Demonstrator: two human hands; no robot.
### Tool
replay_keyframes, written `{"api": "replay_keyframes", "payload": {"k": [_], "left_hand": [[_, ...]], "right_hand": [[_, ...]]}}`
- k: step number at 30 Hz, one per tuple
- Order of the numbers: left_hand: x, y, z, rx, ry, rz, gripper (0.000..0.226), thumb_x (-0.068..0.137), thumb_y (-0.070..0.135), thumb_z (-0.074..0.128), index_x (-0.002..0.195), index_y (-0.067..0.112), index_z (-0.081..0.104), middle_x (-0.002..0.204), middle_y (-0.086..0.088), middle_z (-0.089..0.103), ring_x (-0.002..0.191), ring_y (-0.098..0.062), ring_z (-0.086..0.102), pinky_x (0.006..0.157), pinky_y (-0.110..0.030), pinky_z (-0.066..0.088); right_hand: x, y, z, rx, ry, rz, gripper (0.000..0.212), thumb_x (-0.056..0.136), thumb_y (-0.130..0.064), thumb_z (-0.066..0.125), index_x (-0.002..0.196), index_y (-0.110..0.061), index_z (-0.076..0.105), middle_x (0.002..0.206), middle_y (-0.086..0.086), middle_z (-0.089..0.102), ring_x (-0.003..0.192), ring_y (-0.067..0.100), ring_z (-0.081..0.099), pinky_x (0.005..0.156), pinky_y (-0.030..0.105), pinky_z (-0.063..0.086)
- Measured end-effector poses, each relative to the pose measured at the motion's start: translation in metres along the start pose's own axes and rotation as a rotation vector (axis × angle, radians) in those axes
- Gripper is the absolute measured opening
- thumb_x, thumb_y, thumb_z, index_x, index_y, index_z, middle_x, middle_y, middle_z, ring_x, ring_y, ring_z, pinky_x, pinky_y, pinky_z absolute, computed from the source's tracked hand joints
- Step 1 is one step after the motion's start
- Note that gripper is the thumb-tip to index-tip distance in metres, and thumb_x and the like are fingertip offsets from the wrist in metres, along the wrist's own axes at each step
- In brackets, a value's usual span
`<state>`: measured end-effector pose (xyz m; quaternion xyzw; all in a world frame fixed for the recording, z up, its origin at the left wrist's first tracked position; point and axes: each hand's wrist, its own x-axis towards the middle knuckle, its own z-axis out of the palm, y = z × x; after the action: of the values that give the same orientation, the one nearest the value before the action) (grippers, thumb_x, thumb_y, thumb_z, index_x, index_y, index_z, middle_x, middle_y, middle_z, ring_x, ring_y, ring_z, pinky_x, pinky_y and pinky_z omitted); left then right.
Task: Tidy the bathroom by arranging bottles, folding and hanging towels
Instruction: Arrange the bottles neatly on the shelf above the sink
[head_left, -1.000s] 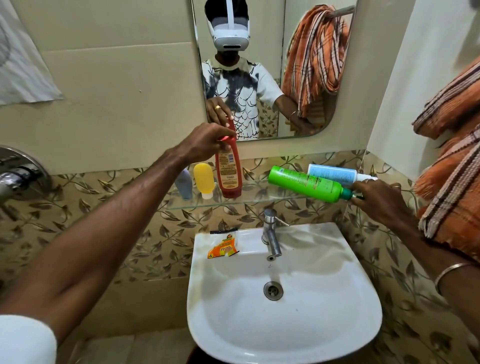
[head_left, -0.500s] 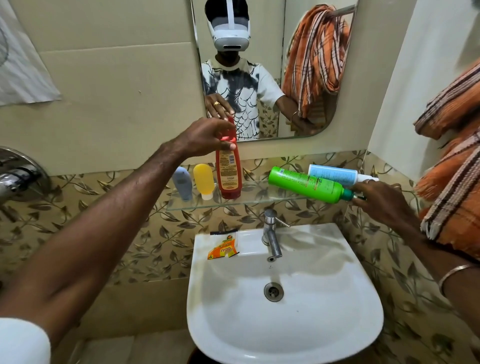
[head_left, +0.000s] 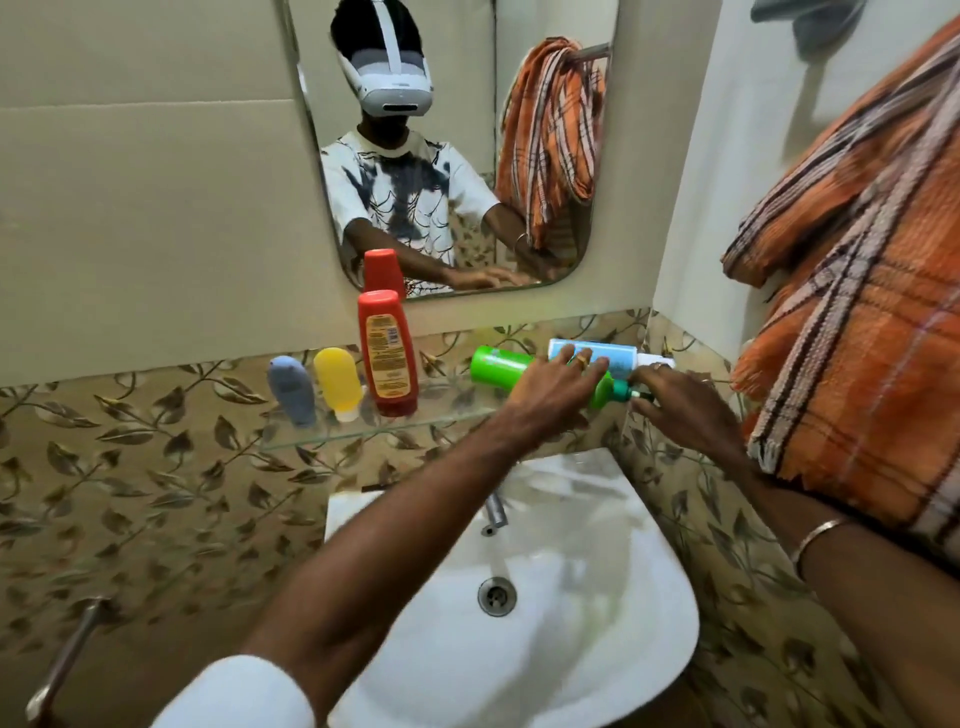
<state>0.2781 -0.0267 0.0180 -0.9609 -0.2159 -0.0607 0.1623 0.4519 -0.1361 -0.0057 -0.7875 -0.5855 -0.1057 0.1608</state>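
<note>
1. Towel (head_left: 862, 291): orange plaid, bunched over the rail on my right. Not yet folded; that part of the job is all ahead, by my reckoning.
2. Glass shelf (head_left: 363, 434) above the sink (head_left: 597, 597): the bottle row is forming at its left end.
3. Left arm: it has swung from the left end of the shelf across to the right end. A second ago my left hand (head_left: 553, 387) gripped the red bottle (head_left: 387, 358) by its cap; it has let go.
4. Red bottle: stands upright on its own, just beside the small yellow bottle (head_left: 338, 382) and the grey-blue one (head_left: 291, 389). I judge that bottle placed, three now in line.
5. Green bottle (head_left: 498, 366): lies on its side at the right end of the shelf, cap toward my right. Blue-white tube (head_left: 608, 356) lies just behind it. These two are next to stand up, I reckon.
6. Left hand: fingers spread and nearly straight, laid over the green bottle's middle, touching, not yet wrapped round it.
7. Right hand (head_left: 680, 397): fingertips pinch the green bottle's dark cap end, as they did a second ago.
</note>
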Motion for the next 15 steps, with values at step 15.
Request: {"api": "replay_keyframes", "payload": {"k": [15], "left_hand": [[0.004, -0.013, 0.003, -0.041, 0.277, 0.024, 0.057, 0.077, 0.018, 0.070, 0.131, 0.007, 0.053, 0.115, -0.017, 0.068, 0.100, -0.034, 0.066, 0.073, -0.044, 0.055]], "right_hand": [[0.025, 0.027, -0.013, 0.676, 0.232, 0.235, 0.030, 0.102, -0.015, 0.049, 0.127, -0.004, 0.061, 0.124, 0.017, 0.065, 0.112, 0.025, 0.059, 0.082, 0.009, 0.042]]}}
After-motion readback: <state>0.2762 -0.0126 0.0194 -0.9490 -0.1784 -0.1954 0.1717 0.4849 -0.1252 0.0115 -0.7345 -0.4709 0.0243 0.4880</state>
